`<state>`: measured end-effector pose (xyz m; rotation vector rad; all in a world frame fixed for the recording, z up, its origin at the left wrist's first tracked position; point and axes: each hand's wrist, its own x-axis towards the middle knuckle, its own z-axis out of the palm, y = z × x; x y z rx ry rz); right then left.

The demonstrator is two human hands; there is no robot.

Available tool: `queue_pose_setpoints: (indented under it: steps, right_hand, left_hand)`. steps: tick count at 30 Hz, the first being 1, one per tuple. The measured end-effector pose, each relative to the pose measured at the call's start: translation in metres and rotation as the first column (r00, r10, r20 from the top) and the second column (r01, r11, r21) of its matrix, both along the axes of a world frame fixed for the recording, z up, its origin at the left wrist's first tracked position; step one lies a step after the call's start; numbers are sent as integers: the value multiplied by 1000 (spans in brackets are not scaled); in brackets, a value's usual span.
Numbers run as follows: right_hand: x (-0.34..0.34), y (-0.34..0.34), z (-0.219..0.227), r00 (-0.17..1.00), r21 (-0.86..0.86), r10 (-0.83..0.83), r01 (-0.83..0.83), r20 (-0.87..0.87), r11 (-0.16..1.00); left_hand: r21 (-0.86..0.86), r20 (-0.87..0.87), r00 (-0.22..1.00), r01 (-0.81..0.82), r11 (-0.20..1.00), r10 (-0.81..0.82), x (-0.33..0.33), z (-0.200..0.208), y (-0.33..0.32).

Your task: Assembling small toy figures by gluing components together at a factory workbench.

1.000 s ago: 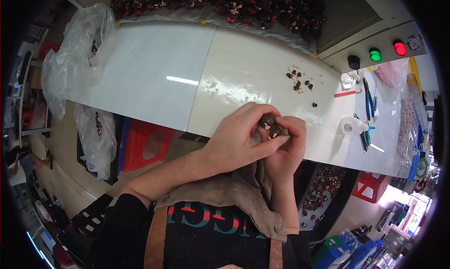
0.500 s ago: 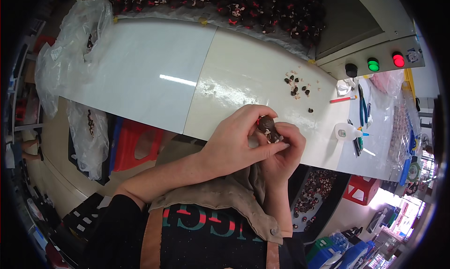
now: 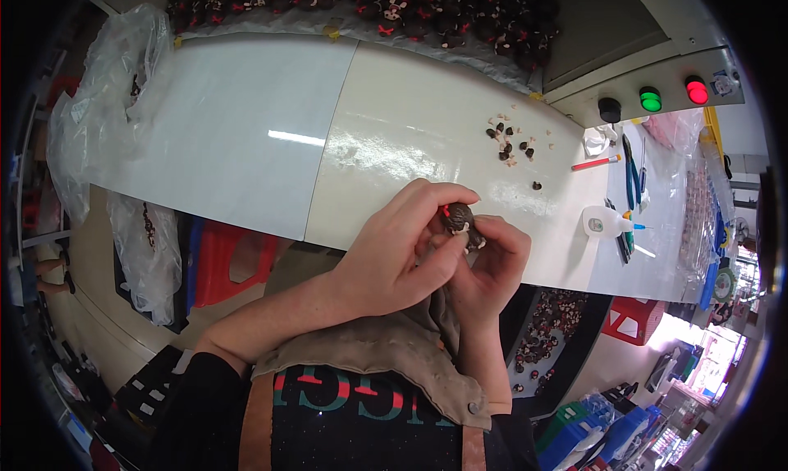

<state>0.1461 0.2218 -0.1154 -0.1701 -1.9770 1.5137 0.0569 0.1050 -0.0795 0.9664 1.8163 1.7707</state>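
Note:
My left hand and my right hand meet over the near edge of the white table, closed around a small brown figurine. It has a round, dark, hair-like top, a red bow and cream parts low down. My left forefinger curves over its far side while the left thumb presses near its cream parts. Right-hand fingertips pinch it from the right; its underside is hidden. Beyond my hands lie several small dark brown pieces among tiny cream bits.
At right are a white squeeze bottle with a blue tip, a red stick and pliers. Many figurines fill the far side below a panel with lit buttons. Plastic bags lie left; a dark tray sits below.
My left thumb has drawn back from the right fingertips onto the figurine's near side. The figurine has turned a little in my fingers. The whole view has shifted slightly.

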Motion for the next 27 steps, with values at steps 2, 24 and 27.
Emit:
queue_pose_setpoints:
  steps: [2, 24, 27]
  right_hand:
    - [0, 0, 5, 1000, 61, 10, -11, 18, 998]
    - [-5, 3, 0, 992, 173, -34, 54, -119, 984]
    - [0, -1, 6, 1000, 147, 26, -25, -3, 989]
  left_hand:
    - [3, -28, 1000, -1, 1000, 1, -1, -1, 0]
    - [-8, -15, 1000, 13, 1000, -13, 2, 3, 0]
    - [13, 138, 989, 44, 999, -45, 2, 1, -4]
